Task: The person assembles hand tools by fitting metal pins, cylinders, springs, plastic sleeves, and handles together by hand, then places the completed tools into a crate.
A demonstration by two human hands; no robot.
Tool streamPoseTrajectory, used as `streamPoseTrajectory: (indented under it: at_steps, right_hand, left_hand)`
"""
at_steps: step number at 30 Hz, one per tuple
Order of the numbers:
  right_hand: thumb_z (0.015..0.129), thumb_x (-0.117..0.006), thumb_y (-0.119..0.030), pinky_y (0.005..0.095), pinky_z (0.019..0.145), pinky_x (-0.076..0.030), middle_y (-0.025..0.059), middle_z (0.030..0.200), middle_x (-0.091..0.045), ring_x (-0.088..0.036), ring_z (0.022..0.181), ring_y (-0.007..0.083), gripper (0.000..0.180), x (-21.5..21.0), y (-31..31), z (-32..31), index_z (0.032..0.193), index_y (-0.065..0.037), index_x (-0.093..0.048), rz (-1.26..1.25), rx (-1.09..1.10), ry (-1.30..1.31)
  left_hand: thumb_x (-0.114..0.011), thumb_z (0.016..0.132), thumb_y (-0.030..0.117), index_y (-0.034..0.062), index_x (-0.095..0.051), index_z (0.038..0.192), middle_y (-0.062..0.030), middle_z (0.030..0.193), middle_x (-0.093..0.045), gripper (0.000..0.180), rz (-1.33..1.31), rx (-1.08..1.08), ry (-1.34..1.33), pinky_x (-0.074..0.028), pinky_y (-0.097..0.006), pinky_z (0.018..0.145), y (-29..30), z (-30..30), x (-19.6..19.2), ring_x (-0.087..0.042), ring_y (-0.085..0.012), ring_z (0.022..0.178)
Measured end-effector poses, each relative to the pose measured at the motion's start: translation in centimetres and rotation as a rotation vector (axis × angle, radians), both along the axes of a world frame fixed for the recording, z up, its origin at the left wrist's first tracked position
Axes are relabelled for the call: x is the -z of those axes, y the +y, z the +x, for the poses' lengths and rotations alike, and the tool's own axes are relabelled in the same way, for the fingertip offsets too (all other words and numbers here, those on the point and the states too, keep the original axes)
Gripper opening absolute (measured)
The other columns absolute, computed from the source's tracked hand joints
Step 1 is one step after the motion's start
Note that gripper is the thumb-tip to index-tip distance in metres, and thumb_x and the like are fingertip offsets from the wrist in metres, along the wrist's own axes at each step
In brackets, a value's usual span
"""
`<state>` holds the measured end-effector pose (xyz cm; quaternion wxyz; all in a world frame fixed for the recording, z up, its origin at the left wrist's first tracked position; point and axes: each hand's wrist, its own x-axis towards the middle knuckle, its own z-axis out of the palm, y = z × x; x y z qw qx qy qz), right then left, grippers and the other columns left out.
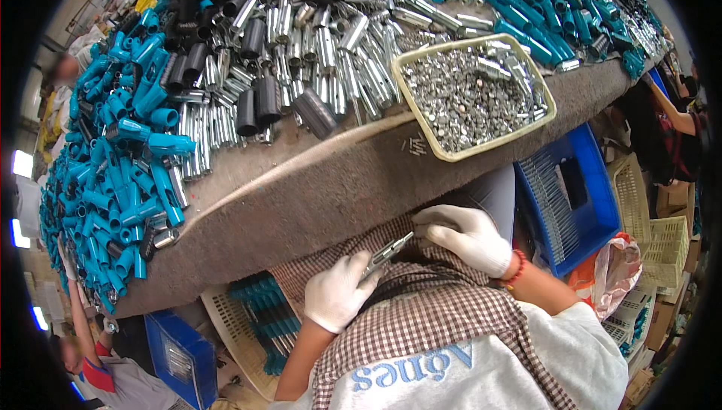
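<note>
Metal piece (389, 251) sits above the checked apron (429, 306), pinched by the left hand (342, 290); the right hand (470, 238) curls near its tip — holding anything, I cannot tell. I judge this 2-handed handling; next calls for a steady left grip.

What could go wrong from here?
The metal piece in the left hand might slip, since the smooth thing is held in a gloved grip above the lap.
The tray of small metal bits sits by the table's front edge, so a knock could spill them.
The heaped teal handles might slide off too.
</note>
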<state>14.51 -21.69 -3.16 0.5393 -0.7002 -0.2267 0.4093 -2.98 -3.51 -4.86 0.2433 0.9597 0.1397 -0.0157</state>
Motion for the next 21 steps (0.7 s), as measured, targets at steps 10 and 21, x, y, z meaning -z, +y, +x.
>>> streamPoseTrajectory:
  at_steps: [10, 21]
  right_hand:
    - [0.077, -0.066, -0.013, 0.0351, 0.082, -0.048, 0.0044, 0.091, -0.061, -0.061, 0.093, 0.0221, 0.014, -12.1, 12.9, 11.1, 0.091, -0.014, -0.068, -0.226, -0.691, -1.897]
    - [0.080, -0.064, -0.013, 0.0400, 0.071, -0.053, 0.0053, 0.091, -0.064, -0.066, 0.078, 0.0264, 0.012, -11.3, 12.4, 13.2, 0.092, -0.009, -0.066, 0.184, -0.311, -1.829]
  left_hand:
    - [-0.056, 0.091, 0.043, 0.0144, -0.059, 0.106, -0.0110, 0.076, -0.065, 0.032, 0.004, 0.000, 0.099, -0.052, -0.040, 0.051, 0.9, -0.8, 1.5, -0.065, -0.0290, 0.061]
    - [-0.063, 0.083, 0.040, 0.0093, -0.062, 0.105, -0.0122, 0.092, -0.067, 0.037, -0.085, -0.099, 0.258, -0.053, -0.041, 0.069, 0.0, -0.9, -0.1, -0.067, -0.0305, 0.079]
